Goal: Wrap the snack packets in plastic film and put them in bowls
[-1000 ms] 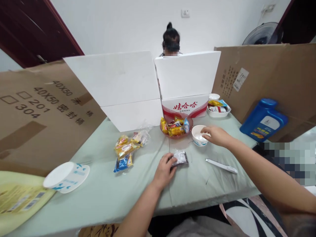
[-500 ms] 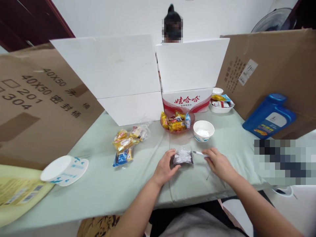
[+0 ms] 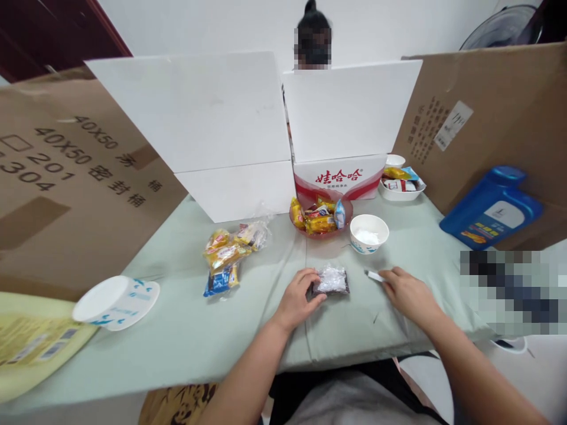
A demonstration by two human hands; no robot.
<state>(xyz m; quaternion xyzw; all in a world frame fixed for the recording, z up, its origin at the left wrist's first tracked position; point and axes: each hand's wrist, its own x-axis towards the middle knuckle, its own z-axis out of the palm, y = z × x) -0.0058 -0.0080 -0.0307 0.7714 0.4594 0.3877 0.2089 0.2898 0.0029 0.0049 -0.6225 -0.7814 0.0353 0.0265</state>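
Observation:
My left hand (image 3: 300, 300) grips the left end of a small packet (image 3: 333, 280), thumb at the near side and fingers at the far side. The packet lies flat on the table, with a shiny clear-and-whitish middle and dark ends. To the right of it, my right hand (image 3: 410, 295) pinches a slim white pen-like tool (image 3: 374, 276) with a dark tip. That tip points left toward the packet, apart from it; whether it is a blade or a pen I cannot tell. Beyond the tool stands a white paper bowl (image 3: 369, 235) with something white inside.
A reddish bowl (image 3: 321, 235) of wrapped snacks stands ahead. Several snack packs (image 3: 228, 257) lie left. A paper bowl (image 3: 116, 302) rests on its side. Cardboard boxes (image 3: 234, 112) wall the back and sides. A blue bottle (image 3: 491, 209) stands right; a person sits beyond the boxes.
My right hand has drawn the white tool to the right, away from the packet. My left hand stays at the packet's left end. The view has shifted slightly.

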